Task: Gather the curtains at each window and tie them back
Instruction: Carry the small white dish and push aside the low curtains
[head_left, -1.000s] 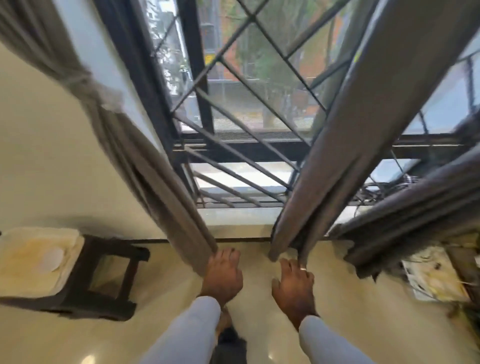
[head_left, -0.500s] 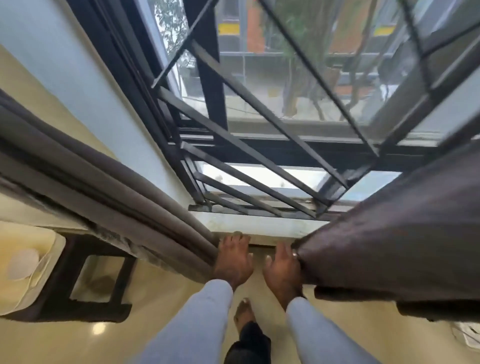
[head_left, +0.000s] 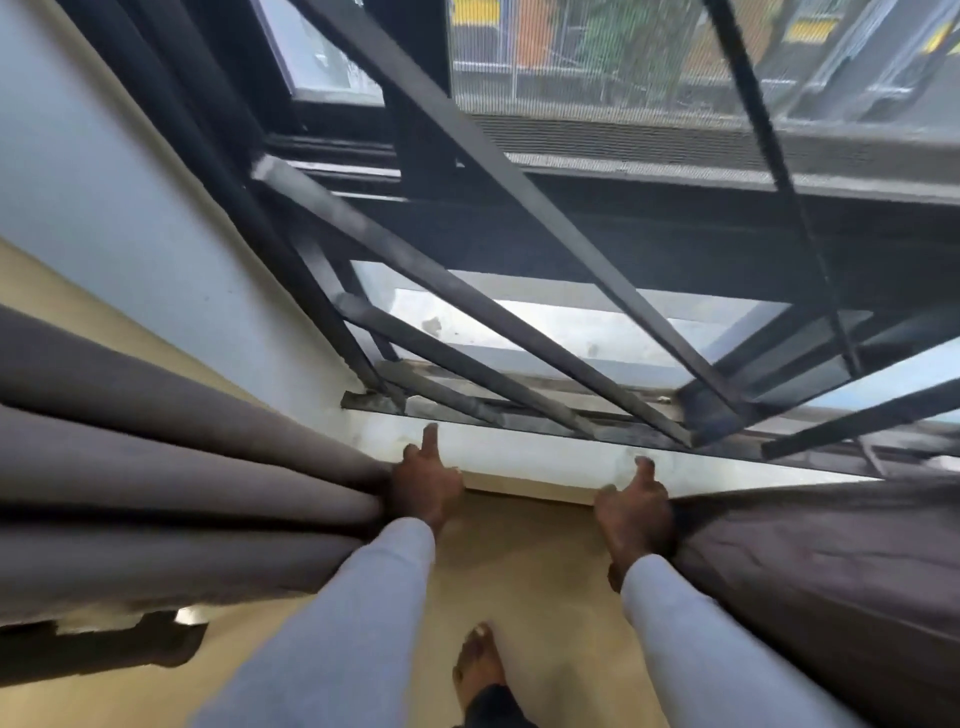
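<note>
Both arms out, L hand (head_left: 423, 486) & R hand (head_left: 636, 506) spread apart, thumbs up.

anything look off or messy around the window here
Nothing is damaged or spilled. The sill looks smudged and grimy by the grille. The left hand and right hand each hold a curtain aside.

Grey left curtain (head_left: 171, 467) bunched in folds, darker right curtain (head_left: 831, 561) gathered

Grey curtains (head_left: 156, 467), the right one (head_left: 831, 571) darker, maybe brownish. Black window grille (head_left: 519, 322) in a diagonal pattern, white sill (head_left: 519, 452), pale sleeves (head_left: 363, 597), beige floor (head_left: 519, 561).
</note>
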